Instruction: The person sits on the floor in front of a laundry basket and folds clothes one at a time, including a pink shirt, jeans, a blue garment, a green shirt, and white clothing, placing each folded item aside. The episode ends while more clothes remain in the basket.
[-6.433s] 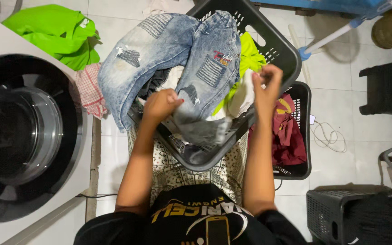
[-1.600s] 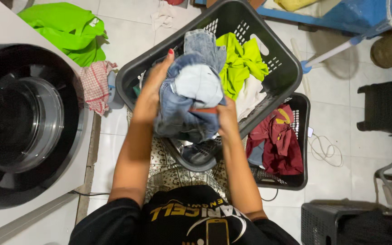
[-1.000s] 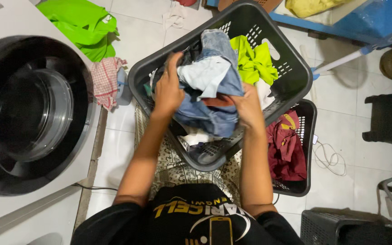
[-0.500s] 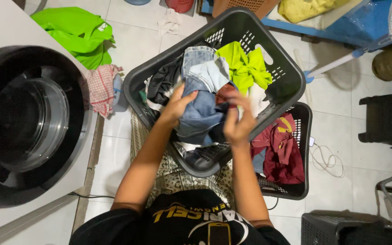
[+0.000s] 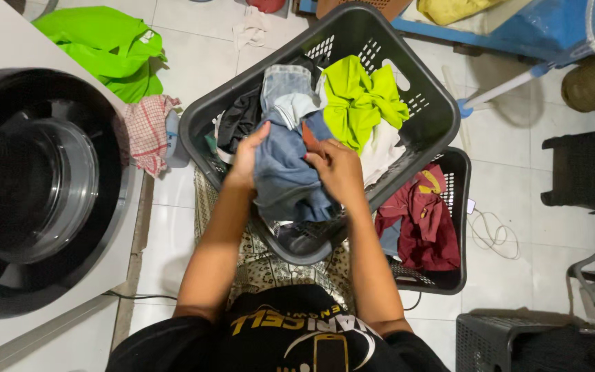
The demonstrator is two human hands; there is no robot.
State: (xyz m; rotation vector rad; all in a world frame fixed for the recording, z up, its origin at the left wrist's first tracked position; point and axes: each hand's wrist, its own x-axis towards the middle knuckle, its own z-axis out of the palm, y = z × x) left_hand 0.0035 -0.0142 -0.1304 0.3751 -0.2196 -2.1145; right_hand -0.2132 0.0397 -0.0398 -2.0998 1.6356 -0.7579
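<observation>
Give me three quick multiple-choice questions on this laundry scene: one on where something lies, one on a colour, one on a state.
1. Where is the washing machine?
A. on the person's left
B. on the person's right
C. behind the baskets

2. What colour is the shirt beside the jeans in the big basket?
A. red
B. white
C. lime green

3. What are the two hands doing?
A. hanging free
B. gripping the jeans
C. resting on the floor

Answers:
1 A: the drum opening sits at the left edge of the head view.
2 C: the bright yellow-green cloth lies just right of the denim.
3 B: the left hand and right hand both close on the denim bundle over the basket.
</observation>
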